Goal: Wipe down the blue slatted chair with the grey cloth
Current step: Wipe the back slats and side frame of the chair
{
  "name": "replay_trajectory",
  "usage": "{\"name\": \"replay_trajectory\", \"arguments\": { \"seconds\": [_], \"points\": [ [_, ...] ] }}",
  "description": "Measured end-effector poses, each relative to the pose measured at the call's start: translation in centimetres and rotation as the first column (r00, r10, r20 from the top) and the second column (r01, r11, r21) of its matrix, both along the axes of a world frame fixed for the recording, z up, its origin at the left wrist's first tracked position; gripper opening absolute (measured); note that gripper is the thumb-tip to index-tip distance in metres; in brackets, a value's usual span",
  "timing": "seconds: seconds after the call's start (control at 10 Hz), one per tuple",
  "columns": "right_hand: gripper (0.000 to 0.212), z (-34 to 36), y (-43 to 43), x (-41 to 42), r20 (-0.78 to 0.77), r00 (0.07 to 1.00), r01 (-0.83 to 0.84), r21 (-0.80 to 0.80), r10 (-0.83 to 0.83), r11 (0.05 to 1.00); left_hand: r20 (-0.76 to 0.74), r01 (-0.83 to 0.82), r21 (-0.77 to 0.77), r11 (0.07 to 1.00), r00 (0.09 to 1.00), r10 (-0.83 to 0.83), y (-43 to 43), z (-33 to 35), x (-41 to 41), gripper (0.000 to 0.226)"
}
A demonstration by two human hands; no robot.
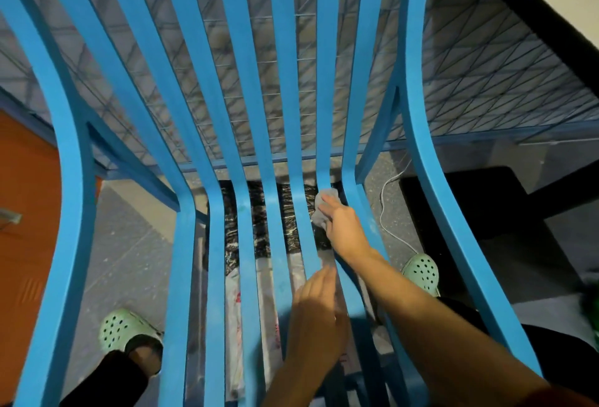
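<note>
**A:** Where's the grey cloth (pixel 325 199) sitting?

**B:** It's lying right on the seat-back bend (pixel 270 192) of the blue slatted chair (pixel 74 179), on the slat (pixel 324 82) second from the right side. The right hand (pixel 343 228) is holding it, with the fingers curling over the bunched cloth and pressing it into the bend. I can't see the thumb.

**A:** And the other hand?

**B:** The left hand (pixel 316 316) is resting just in front of the bend on the seat slats. Its fingers are lying straight and close together, gripping nothing. I'm reading it as bracing.

**A:** How's it all handling?

**B:** The cloth is looking light, soft and limp. It's wadding up and moulding to the curve, so I'm judging a bunch under the fingers beats a pinch at an edge. The chair is looking stiff and smooth, so the cloth should be sliding easily. The gaps between slats are likely catching loose corners.

**A:** Which way is it pointing?

**B:** The chair is standing upright with the seat front facing the person. The slats' long axis is running from the person to the bend, then rising away behind it. The cloth is too bunched to be showing an axis. I'd be stroking along the slat, not across it.
</note>
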State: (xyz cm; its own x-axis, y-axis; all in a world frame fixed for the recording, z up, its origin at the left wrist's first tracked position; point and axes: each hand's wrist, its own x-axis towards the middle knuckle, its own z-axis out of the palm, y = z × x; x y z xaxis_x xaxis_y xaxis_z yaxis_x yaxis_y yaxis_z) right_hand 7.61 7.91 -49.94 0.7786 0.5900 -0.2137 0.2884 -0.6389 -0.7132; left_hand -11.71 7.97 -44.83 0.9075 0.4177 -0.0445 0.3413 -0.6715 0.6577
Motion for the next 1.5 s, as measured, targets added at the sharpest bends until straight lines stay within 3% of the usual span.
{"name": "replay_trajectory", "arguments": {
  "seconds": [0.1, 0.2, 0.3, 0.5, 0.8, 0.9, 1.0, 1.1, 1.3, 1.5],
  "points": [
    [0.048, 0.4, 1.3, 1.8, 0.006, 0.999, -0.053, -0.003, 0.053, 0.999, -0.01, 0.01, 0.085, 0.996, 1.0, -0.009, 1.0, 0.9, 1.0, 0.059],
    [0.058, 0.8, 0.7, 0.8, -0.036, 0.999, -0.015, 0.009, 0.016, 1.0, -0.331, 0.113, 0.05, 0.992, 0.939, -0.09, 3.3, 2.7, 3.0, 0.065],
    [0.052, 1.5, -1.3, -1.5, 0.025, 0.998, -0.054, 0.022, 0.054, 0.998, -0.415, 0.194, 0.099, 0.976, 0.9, -0.137, 4.7, 1.8, 4.5, 0.066],
    [0.053, 1.4, -6.3, -8.1, 0.04, 0.999, 0.007, 0.014, -0.007, 1.0, -0.5, 0.208, -0.032, 0.978, 0.844, -0.196, 4.4, 0.9, 5.4, 0.065],
    [0.049, 1.3, 0.1, 0.6, 0.013, 0.998, -0.067, -0.065, 0.068, 0.996, -0.55, 0.28, -0.049, 0.959, 0.794, -0.26, 5.2, 1.6, 5.6, 0.072],
    [0.05, 1.3, 0.8, 1.3, -0.002, 0.998, -0.067, -0.072, 0.067, 0.995, -0.508, 0.237, -0.131, 0.963, 0.818, -0.271, 5.9, 1.7, 5.7, 0.073],
    [0.05, 1.9, -1.1, -1.1, 0.009, 0.998, -0.059, -0.044, 0.06, 0.997, -0.333, 0.105, -0.203, 0.974, 0.928, -0.169, 6.2, 2.7, 5.9, 0.071],
    [0.051, 2.8, -4.4, -5.4, 0.014, 0.998, -0.056, 0.028, 0.055, 0.998, -0.2, 0.01, -0.338, 0.941, 0.976, -0.082, 5.4, 3.3, 6.2, 0.066],
    [0.042, 5.1, -8.9, -10.7, -0.021, 0.979, 0.201, 0.186, -0.201, 0.962, -0.187, -0.136, -0.509, 0.85, 0.981, 0.045, 0.6, 4.1, 6.1, 0.038],
    [0.04, 5.5, -9.4, -8.5, -0.095, 0.968, 0.244, 0.152, -0.232, 0.958, -0.104, -0.192, -0.528, 0.827, 0.981, 0.162, -0.6, 5.2, 3.2, 0.027]
  ]
}}
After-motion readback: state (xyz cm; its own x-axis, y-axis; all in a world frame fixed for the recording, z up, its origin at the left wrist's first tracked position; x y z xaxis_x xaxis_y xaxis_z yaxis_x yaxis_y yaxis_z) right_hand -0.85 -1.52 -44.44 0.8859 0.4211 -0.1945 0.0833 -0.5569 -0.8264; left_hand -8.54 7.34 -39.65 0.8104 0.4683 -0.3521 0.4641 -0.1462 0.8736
